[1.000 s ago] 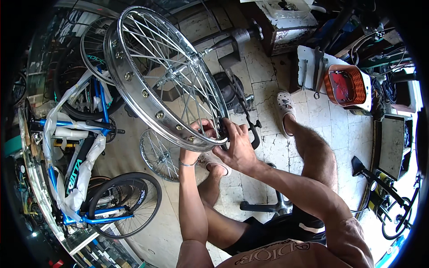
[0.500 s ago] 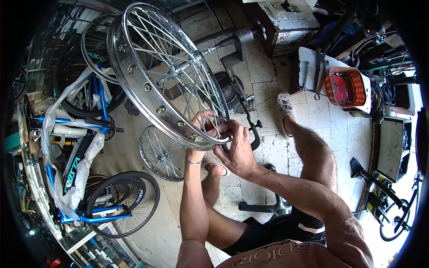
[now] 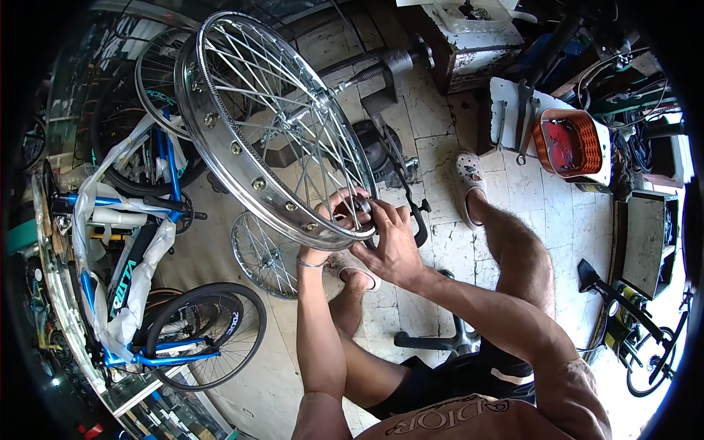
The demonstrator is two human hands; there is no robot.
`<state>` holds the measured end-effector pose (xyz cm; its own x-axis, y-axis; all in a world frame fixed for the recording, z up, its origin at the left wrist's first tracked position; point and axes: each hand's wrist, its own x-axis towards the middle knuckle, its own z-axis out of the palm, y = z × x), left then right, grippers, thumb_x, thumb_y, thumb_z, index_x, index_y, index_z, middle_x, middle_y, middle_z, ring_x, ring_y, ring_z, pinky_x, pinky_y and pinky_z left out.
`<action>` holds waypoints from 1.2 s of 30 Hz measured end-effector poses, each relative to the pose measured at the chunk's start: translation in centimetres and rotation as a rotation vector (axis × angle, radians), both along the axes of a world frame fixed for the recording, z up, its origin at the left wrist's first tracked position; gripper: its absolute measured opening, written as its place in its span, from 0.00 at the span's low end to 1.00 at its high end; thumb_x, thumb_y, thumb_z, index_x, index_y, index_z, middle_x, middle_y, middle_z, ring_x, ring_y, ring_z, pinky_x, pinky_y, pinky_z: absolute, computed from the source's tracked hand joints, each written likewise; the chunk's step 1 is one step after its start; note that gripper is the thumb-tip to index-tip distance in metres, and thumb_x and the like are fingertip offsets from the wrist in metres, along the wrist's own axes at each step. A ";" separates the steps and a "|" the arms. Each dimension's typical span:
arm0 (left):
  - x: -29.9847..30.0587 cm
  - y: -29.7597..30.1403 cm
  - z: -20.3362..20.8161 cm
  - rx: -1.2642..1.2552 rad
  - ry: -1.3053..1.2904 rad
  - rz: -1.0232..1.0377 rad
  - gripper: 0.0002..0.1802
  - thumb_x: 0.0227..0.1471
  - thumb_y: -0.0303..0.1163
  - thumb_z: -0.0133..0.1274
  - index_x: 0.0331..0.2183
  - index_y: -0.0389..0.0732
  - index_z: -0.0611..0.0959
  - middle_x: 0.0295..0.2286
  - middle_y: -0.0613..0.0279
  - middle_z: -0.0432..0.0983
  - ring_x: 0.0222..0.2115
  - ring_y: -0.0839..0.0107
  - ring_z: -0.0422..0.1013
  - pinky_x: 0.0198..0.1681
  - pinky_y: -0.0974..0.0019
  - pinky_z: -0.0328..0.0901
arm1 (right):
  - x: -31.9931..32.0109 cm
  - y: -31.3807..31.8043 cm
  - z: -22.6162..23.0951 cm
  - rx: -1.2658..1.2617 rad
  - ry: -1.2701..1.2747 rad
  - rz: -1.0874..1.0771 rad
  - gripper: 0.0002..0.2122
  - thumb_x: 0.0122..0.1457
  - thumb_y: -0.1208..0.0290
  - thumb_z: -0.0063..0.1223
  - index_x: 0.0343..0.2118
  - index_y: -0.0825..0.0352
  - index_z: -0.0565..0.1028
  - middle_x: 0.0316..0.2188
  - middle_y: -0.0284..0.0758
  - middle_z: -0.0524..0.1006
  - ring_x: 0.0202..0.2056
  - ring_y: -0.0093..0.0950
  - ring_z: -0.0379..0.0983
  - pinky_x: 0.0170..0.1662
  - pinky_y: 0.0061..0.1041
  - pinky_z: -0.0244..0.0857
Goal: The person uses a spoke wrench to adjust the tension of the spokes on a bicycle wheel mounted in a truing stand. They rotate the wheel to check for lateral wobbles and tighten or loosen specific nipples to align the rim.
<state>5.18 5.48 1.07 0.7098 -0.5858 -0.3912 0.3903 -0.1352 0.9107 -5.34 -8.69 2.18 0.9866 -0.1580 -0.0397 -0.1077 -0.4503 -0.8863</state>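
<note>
A silver spoked wheel (image 3: 306, 104) without a tyre leans in front of me, its hub held by a dark metal stand (image 3: 400, 73). Brass-coloured nipple heads line its wide rim (image 3: 246, 176). At the near end, my left hand (image 3: 323, 248) reaches under the rim, its fingers curled among the spokes around a small round metal tool (image 3: 360, 205), probably a spoke wrench. My right hand (image 3: 396, 246) is closed over the rim's right side, thumb below and fingertips beside that tool. Part of its grip is hidden.
A blue bicycle frame (image 3: 170, 165) with white wrapping stands at left, near a black-tyred wheel (image 3: 258, 323). Another bare spoked wheel (image 3: 268, 290) is below the rim. At right, an orange basket (image 3: 544, 147) and wrenches (image 3: 523, 117) lie on a white surface. My legs flank the stand.
The wheel has shifted slightly, its nipple heads now a little lower and to the left. More of the round metal tool shows between my fingers. Both hands stay at the rim's near end.
</note>
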 end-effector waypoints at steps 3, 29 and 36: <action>0.0 -1.5 -0.1 0.306 -0.189 0.101 0.21 0.41 0.25 0.70 0.37 0.33 0.79 0.27 0.63 0.79 0.26 0.77 0.74 0.29 0.73 0.70 | 0.0 0.0 0.6 0.130 0.092 -0.046 0.41 0.47 0.68 0.62 0.59 0.81 0.52 0.50 0.55 0.66 0.49 0.50 0.61 0.57 0.43 0.55; -0.8 -1.2 0.0 0.234 -0.122 0.156 0.15 0.48 0.31 0.66 0.35 0.35 0.79 0.28 0.65 0.79 0.28 0.81 0.72 0.31 0.77 0.68 | 0.1 0.1 -0.2 0.024 -0.022 -0.044 0.39 0.48 0.65 0.62 0.58 0.81 0.54 0.49 0.56 0.66 0.47 0.48 0.63 0.55 0.42 0.57; -1.0 -0.4 1.0 0.164 -0.151 0.141 0.24 0.50 0.22 0.61 0.49 0.34 0.73 0.30 0.63 0.78 0.31 0.79 0.73 0.34 0.76 0.69 | -0.4 0.4 -0.4 -0.230 -0.121 0.049 0.38 0.55 0.63 0.56 0.58 0.90 0.52 0.52 0.62 0.63 0.46 0.50 0.63 0.54 0.41 0.58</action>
<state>4.20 5.12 2.03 0.8375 -0.4145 -0.3561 0.2770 -0.2396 0.9305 -5.70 -8.28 1.80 0.9888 -0.1007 0.1105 0.0200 -0.6436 -0.7651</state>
